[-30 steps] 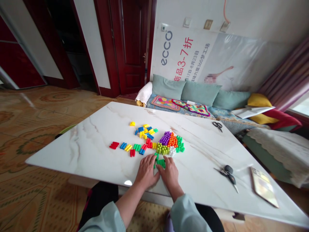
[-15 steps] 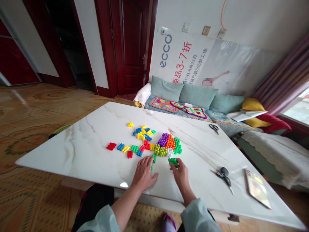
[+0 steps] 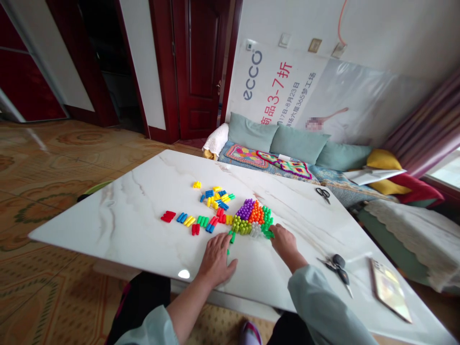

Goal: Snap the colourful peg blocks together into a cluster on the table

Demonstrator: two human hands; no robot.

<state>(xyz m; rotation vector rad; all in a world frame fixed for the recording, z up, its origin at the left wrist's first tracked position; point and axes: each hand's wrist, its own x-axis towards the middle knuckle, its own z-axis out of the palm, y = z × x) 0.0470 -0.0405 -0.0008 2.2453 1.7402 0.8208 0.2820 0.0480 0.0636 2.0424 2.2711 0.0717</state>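
Observation:
My left hand (image 3: 216,258) lies on the white marbled table (image 3: 136,215), fingers spread, its fingertips beside a green piece (image 3: 232,236). Further right, my right hand (image 3: 284,242) has its fingers closed on green pieces (image 3: 268,234) at the lower right of a bead cluster. That cluster has purple (image 3: 245,209), orange (image 3: 256,212), olive (image 3: 241,225), white (image 3: 255,230) and green (image 3: 267,216) patches packed side by side. Left of it run small groups of tubes: red (image 3: 168,216), blue, yellow (image 3: 189,220), green and red. Behind them is a loose pile of blue, yellow and green tubes (image 3: 217,197).
Black scissors (image 3: 323,194) lie at the back right of the table. Nearer are another dark-handled cutting tool (image 3: 338,269) and a shiny flat phone-like object (image 3: 390,289). A sofa with teal pillows (image 3: 300,142) stands behind the table.
My right hand has moved right and forward with the green pieces, which now sit against the cluster's edge. My left hand is nearly unmoved. The view has shifted slightly.

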